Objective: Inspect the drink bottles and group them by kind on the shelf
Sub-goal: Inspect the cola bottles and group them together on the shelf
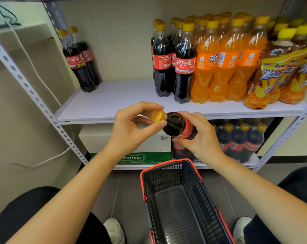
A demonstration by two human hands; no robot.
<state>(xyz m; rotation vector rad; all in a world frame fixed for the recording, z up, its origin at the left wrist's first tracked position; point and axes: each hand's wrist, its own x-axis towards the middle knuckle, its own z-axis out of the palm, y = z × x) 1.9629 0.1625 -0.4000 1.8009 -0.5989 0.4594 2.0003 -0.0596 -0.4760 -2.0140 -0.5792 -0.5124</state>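
cola bottle (180,126) lies in right grip (200,138), left grip (129,131) pinching cap (158,116).

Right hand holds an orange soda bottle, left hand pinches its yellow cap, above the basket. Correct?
No: the head view shows a cola bottle, dark with a red label, in the right hand. The left hand pinches its yellow cap above the basket.

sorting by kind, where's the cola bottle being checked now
Head view, centre: the cola bottle lies tipped between the left hand, pinching its cap, and the right hand, above the basket.
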